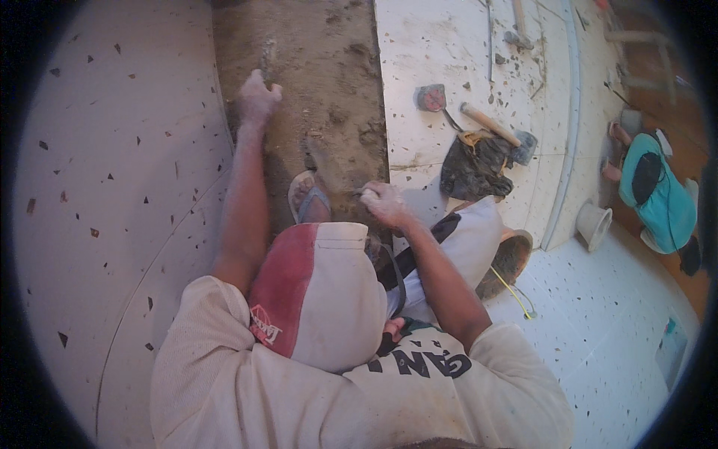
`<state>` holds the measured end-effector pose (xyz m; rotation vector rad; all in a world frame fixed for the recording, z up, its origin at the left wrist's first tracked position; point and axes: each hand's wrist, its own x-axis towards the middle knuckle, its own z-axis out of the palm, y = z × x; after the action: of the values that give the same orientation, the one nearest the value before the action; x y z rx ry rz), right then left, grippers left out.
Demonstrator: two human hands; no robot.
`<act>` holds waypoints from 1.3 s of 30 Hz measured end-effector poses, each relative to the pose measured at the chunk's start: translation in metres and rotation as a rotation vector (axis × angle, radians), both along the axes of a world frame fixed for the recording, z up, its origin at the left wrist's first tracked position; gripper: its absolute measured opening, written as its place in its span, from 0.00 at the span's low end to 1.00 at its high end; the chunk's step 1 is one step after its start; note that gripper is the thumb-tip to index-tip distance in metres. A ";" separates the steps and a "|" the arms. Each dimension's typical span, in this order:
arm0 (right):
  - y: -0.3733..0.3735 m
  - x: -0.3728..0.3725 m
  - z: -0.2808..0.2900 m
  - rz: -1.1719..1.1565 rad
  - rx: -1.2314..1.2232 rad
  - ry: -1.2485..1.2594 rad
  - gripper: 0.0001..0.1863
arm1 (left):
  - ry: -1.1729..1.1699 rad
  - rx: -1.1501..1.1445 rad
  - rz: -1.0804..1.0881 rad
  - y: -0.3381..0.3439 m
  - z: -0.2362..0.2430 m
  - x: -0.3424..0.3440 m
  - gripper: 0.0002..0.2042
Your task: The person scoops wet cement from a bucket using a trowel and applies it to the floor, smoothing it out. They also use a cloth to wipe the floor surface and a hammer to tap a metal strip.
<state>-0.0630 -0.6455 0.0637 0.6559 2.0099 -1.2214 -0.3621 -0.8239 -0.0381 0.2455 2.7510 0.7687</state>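
Observation:
Neither of my own hands shows. Directly ahead, a co-worker [351, 374] in a pale shirt and a red and white cap [336, 292] squats with their back to me. Both visible forearms belong to that person. Their dusty left hand [258, 101] reaches over a strip of brown mortar or soil [314, 97], fingers curled by a blurred, pale thing I cannot make out. The co-worker's right hand [385, 203] is closed at the strip's right edge; what it holds, if anything, is too small to name. A sandalled foot [308, 198] rests on the strip.
Speckled pale slabs [127, 187] lie left of the strip. To its right are a red and grey tape measure [431, 98], a wooden-handled hammer [490, 123], a dark bag [475, 166] and a bucket [508, 262]. Another person [658, 194] in teal crouches far right by a pale bucket [593, 226].

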 end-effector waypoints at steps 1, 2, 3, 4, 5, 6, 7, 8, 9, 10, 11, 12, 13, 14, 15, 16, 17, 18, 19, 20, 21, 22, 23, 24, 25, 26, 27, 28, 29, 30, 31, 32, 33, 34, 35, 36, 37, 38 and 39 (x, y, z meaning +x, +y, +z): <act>-0.006 -0.005 -0.002 0.056 -0.009 -0.003 0.21 | 0.016 -0.054 0.029 -0.006 -0.002 -0.009 0.17; -0.012 -0.011 -0.004 0.098 -0.031 0.007 0.21 | 0.041 -0.114 0.032 -0.018 -0.010 -0.017 0.18; -0.018 -0.016 -0.006 0.134 -0.051 0.017 0.20 | 0.065 -0.171 0.028 -0.029 -0.016 -0.023 0.18; -0.021 -0.021 -0.008 0.171 -0.072 0.027 0.20 | 0.091 -0.230 0.025 -0.036 -0.023 -0.026 0.19; -0.023 -0.024 -0.013 0.159 -0.074 -0.013 0.20 | 0.067 -0.243 0.068 -0.034 -0.020 -0.026 0.20; -0.024 -0.028 -0.017 0.148 -0.075 -0.053 0.20 | 0.044 -0.257 0.112 -0.033 -0.011 -0.024 0.21; -0.024 -0.030 -0.021 0.136 -0.077 -0.093 0.20 | 0.022 -0.271 0.156 -0.032 -0.004 -0.022 0.22; -0.022 -0.031 -0.022 0.126 -0.053 -0.062 0.21 | 0.056 -0.261 0.155 -0.035 -0.005 -0.020 0.22; -0.019 -0.030 -0.022 0.115 -0.029 -0.031 0.22 | 0.091 -0.252 0.154 -0.039 -0.006 -0.018 0.22; -0.015 -0.030 -0.022 0.104 -0.005 0.001 0.23 | 0.127 -0.242 0.152 -0.042 -0.008 -0.016 0.23; -0.009 -0.029 -0.021 0.053 0.051 0.004 0.23 | 0.170 -0.251 0.166 -0.038 -0.002 -0.012 0.23; 0.000 -0.028 -0.019 0.001 0.110 0.006 0.23 | 0.212 -0.258 0.180 -0.028 0.008 -0.005 0.24; 0.007 -0.027 -0.016 -0.052 0.169 0.008 0.23 | 0.254 -0.263 0.192 -0.019 0.014 0.001 0.24; 0.014 -0.022 -0.017 -0.095 0.192 0.001 0.23 | 0.310 -0.224 0.129 -0.015 0.015 0.005 0.25; 0.020 -0.018 -0.019 -0.139 0.215 -0.005 0.22 | 0.365 -0.184 0.066 -0.012 0.014 0.008 0.25; 0.023 -0.013 -0.021 -0.183 0.238 -0.012 0.22 | 0.420 -0.142 0.002 -0.007 0.013 0.013 0.26; 0.022 -0.013 -0.015 -0.174 0.228 -0.026 0.21 | 0.399 -0.067 -0.037 -0.002 0.007 0.020 0.27; 0.018 -0.014 -0.004 -0.160 0.219 -0.038 0.21 | 0.379 0.007 -0.071 0.004 0.000 0.028 0.28; 0.013 -0.012 0.004 -0.147 0.208 -0.049 0.20 | 0.360 0.080 -0.106 0.009 -0.008 0.036 0.28; 0.008 -0.003 0.005 -0.142 0.215 -0.056 0.20 | 0.319 0.108 -0.166 0.020 -0.009 0.047 0.29; 0.002 0.008 0.001 -0.138 0.221 -0.063 0.20 | 0.278 0.135 -0.228 0.029 -0.009 0.059 0.29; -0.004 0.017 -0.005 -0.134 0.226 -0.069 0.19 | 0.237 0.161 -0.290 0.037 -0.008 0.070 0.29; -0.008 0.022 -0.009 -0.128 0.206 -0.094 0.20 | 0.217 0.156 -0.347 0.042 -0.013 0.079 0.29; -0.013 0.024 -0.016 -0.167 0.242 -0.103 0.20 | 0.199 0.148 -0.403 0.045 -0.018 0.088 0.29; -0.017 0.026 -0.022 -0.206 0.279 -0.112 0.21 | 0.180 0.141 -0.459 0.050 -0.024 0.096 0.28; -0.020 0.024 -0.026 -0.242 0.312 -0.118 0.22 | 0.170 0.136 -0.493 0.055 -0.025 0.102 0.28; -0.020 0.023 -0.028 -0.243 0.324 -0.137 0.22 | 0.159 0.132 -0.528 0.060 -0.027 0.108 0.28; -0.019 0.022 -0.031 -0.244 0.336 -0.156 0.23 | 0.149 0.127 -0.562 0.065 -0.029 0.112 0.27; -0.018 0.021 -0.032 -0.246 0.350 -0.174 0.24 | 0.148 0.125 -0.576 0.069 -0.028 0.113 0.27; -0.020 0.020 -0.032 -0.240 0.370 -0.161 0.24 | 0.146 0.122 -0.590 0.074 -0.027 0.114 0.27; -0.022 0.020 -0.032 -0.235 0.389 -0.149 0.24 | 0.145 0.119 -0.604 0.076 -0.026 0.113 0.27; -0.023 0.020 -0.034 -0.230 0.412 -0.135 0.24 | 0.151 0.121 -0.608 0.079 -0.027 0.113 0.27; -0.023 0.021 -0.038 -0.248 0.429 -0.125 0.25 | 0.157 0.123 -0.612 0.082 -0.028 0.112 0.26; -0.023 0.022 -0.043 -0.266 0.445 -0.114 0.26 | 0.163 0.124 -0.616 0.084 -0.029 0.112 0.26; -0.024 0.018 -0.044 -0.284 0.460 -0.102 0.26 | 0.160 0.148 -0.600 0.085 -0.029 0.111 0.26; -0.023 0.013 -0.045 -0.306 0.469 -0.107 0.26 | 0.156 0.172 -0.583 0.086 -0.028 0.110 0.25; -0.020 0.007 -0.047 -0.328 0.477 -0.111 0.26 | 0.152 0.195 -0.565 0.088 -0.028 0.109 0.25; -0.020 0.003 -0.049 -0.350 0.484 -0.116 0.26 | 0.164 0.201 -0.573 0.090 -0.028 0.109 0.24; -0.021 0.002 -0.051 -0.361 0.498 -0.109 0.26 | 0.177 0.207 -0.581 0.092 -0.028 0.108 0.24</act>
<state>-0.0610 -0.6663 0.0129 1.3441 2.1758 -0.8423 -0.2537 -0.7316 -0.0664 1.1401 2.5288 0.8865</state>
